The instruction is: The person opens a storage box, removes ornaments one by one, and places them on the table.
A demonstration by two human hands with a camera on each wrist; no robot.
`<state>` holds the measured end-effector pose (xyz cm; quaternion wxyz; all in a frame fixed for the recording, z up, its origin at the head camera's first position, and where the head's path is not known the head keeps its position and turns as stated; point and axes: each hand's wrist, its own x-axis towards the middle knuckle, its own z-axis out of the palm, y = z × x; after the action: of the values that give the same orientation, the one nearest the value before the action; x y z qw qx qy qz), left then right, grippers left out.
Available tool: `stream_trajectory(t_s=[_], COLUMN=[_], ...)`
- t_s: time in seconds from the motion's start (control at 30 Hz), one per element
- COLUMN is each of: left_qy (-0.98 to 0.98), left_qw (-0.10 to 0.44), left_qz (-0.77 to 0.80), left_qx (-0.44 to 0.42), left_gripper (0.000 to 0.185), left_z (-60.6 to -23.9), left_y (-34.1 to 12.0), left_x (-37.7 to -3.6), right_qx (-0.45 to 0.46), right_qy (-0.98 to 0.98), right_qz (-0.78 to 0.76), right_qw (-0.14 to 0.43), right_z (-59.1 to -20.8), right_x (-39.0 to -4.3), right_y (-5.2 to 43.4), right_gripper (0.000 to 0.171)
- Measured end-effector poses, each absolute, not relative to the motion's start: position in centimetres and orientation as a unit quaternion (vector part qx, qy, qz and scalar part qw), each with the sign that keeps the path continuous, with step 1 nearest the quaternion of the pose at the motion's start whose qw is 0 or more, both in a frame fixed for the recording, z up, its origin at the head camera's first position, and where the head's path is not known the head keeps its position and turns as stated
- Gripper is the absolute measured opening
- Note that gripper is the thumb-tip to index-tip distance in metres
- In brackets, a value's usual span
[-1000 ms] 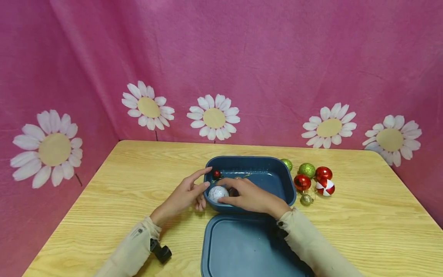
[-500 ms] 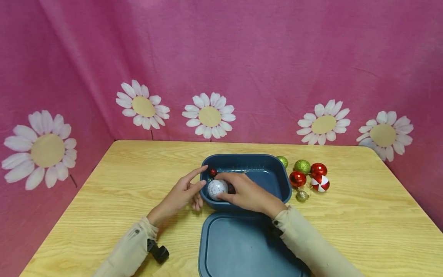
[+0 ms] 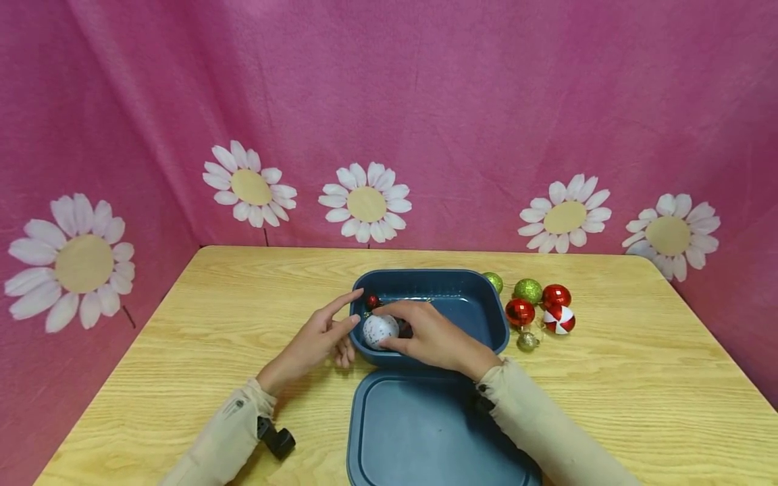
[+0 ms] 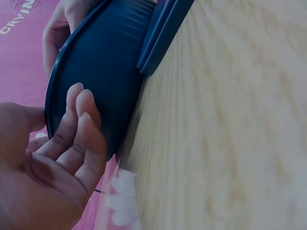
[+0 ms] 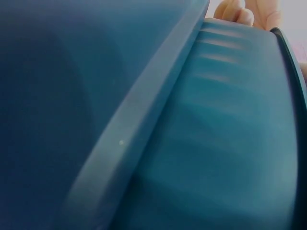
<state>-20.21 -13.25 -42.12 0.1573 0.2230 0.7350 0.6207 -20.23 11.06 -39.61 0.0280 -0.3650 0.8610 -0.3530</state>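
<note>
Nearest, at the bottom centre of the frame, a blue lid [image 3: 425,432] lies flat on the desk [image 3: 608,405], touching the near wall of a blue tub [image 3: 480,297]. At the tub's left end the right hand [image 3: 434,337] reaches in over the near rim, its grip curled round a white speckled ball [image 3: 379,329] inside the near left corner. The left hand [image 3: 319,337] rests against the tub's outer left wall, fingers [image 4: 79,124] relaxed and straight, holding nothing, the forefinger pointing over the rim. A small red ball [image 3: 372,302] sits just behind the white one. Right of the tub lies a cluster of red, green and gold balls [image 3: 537,307]. Behind hangs a pink cloth with daisies [image 3: 365,202].
</note>
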Motion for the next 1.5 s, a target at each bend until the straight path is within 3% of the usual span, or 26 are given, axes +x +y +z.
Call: stream_trajectory(t_s=[0.47, 1.0, 1.5], left_qy=[0.753, 0.762, 0.753], left_qw=[0.158, 0.150, 0.158], left_qz=[0.601, 0.594, 0.608], left_qx=[0.217, 0.209, 0.195], left_gripper=[0.053, 0.053, 0.052], left_z=[-41.9, -41.8, -42.1], left_y=[-13.6, -13.5, -13.5], left_x=[-20.3, -20.3, -20.5], right_qx=[-0.348, -0.352, -0.328], right_qy=[0.866, 0.865, 0.872], right_qz=[-0.358, -0.351, -0.355], right_qw=[0.025, -0.066, -0.080], right_z=[-39.6, -39.4, -39.0], right_x=[-19.9, -18.1, -17.2], right_y=[11.1, 13.9, 16.1], right_gripper=[0.035, 0.045, 0.050])
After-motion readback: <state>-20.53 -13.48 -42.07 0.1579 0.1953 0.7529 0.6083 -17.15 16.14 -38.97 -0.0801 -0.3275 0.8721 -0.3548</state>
